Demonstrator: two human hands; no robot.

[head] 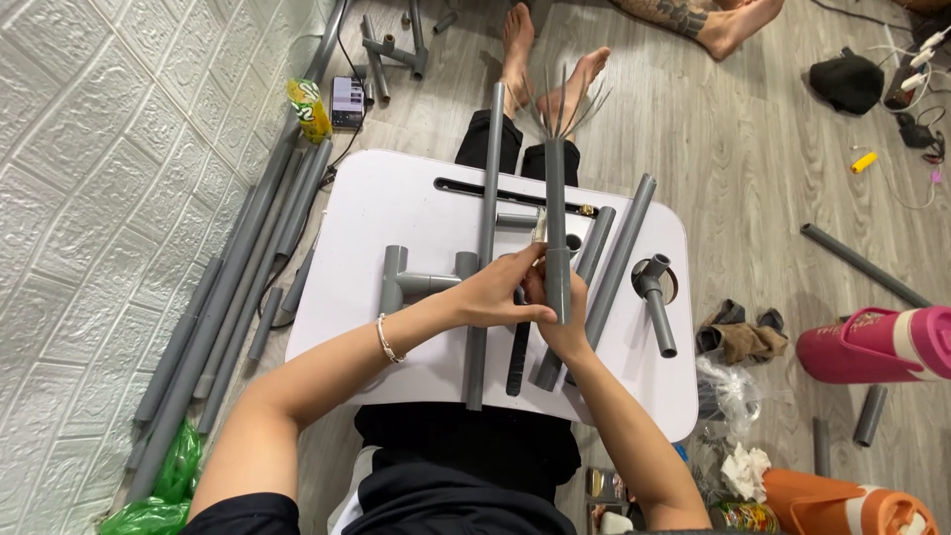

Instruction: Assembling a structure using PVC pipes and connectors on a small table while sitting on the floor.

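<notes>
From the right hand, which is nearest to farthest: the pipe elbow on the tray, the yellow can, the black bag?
From the right hand:
1. Pipe elbow, just right on the tray.
2. Yellow can, far upper left by the wall.
3. Black bag, far upper right on the floor.

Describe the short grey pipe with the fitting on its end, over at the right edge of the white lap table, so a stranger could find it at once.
Start at the white lap table across the person's legs and go to its right side, where a round cup recess is sunk into the top. The short grey pipe lies there, its fitting end over the recess. Unlike the long plain pipes beside it, it is stubby, capped by a branching connector, and lies apart from both hands.
</notes>
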